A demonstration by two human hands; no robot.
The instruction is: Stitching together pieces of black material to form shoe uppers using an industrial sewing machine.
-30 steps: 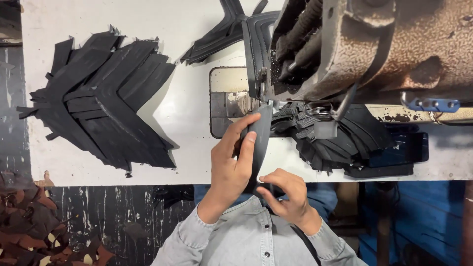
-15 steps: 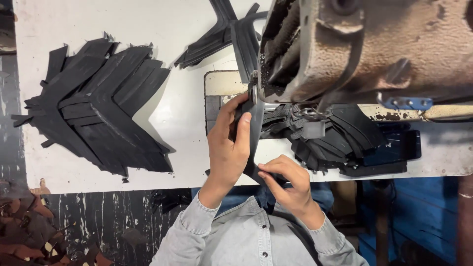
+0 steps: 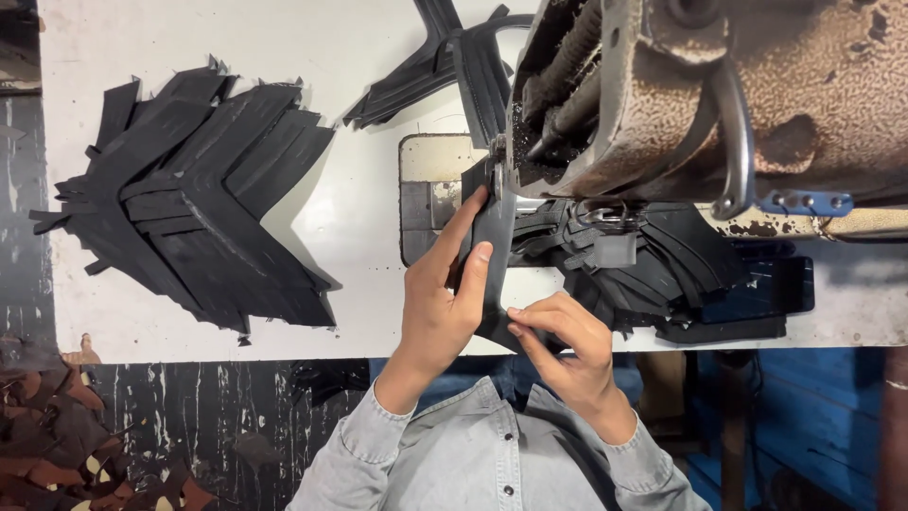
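Item: black leather strip (image 3: 494,237), long and narrow, lying on the white table (image 3: 284,57) and running from your body up to the foot of the sewing machine (image 3: 719,104). Its far end sits at the needle area, over the metal plate (image 3: 430,194) let into the table; its near end bends off to one side under your fingers.

Your left hand (image 3: 440,308): lies flat along the strip, fingers stretched forward and pressing on it, fingertips close to the machine's foot. It is not closed round the strip; it bears down on it from above.

Your right hand (image 3: 567,345): at the near end, thumb and fingers pinched together on the bent part of the strip, just at the table's front edge.

Both sleeves are grey denim, buttoned at the cuff.

Adjacent, to the right of the strip: a loose heap of black cut pieces (image 3: 653,265) under the machine's arm, with a small padlock-shaped metal part hanging above it.

Further out, left: a large stack of black chevron pieces (image 3: 199,203), fanned and overlapping. Behind the machine's foot: more black strips (image 3: 445,61) crossing each other.

Off the table, lower left: brown leather scraps (image 3: 57,435) on the floor.
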